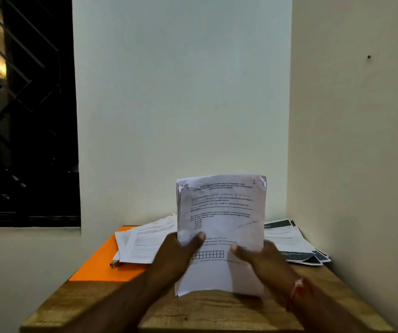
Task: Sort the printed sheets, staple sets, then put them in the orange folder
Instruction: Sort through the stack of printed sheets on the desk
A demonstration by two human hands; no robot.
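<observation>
Between the fingers [199, 237] of both hands, I am seeing a sheaf of printed sheets [222, 212] standing upright, front page facing me. Its bottom edge is sitting on or just over the bench [205, 313]; I am not able to tell which. The left hand [176, 255] is pinching the sheaf's lower left edge, thumb lying across the front page. The right hand [265, 258], slightly blurred, is gripping the lower right edge the same way, with its other fingers hiding behind the paper. Both hands are curling round the sheaf.

Left of the left fingers, the orange folder [102, 263] is lying flat on the bench, and a loose pile of sheets [142, 241] is overlapping its right part. A small metal object [115, 263] is sitting on the folder at that pile's near corner; I am not making out what it is. Right of the right fingers, a stack with dark headers [294, 241] is fanning out by the wall corner. A red thread [297, 289] is circling the right wrist. Well apart, beyond the left fingers, a dark barred window [13, 92] is showing.
</observation>
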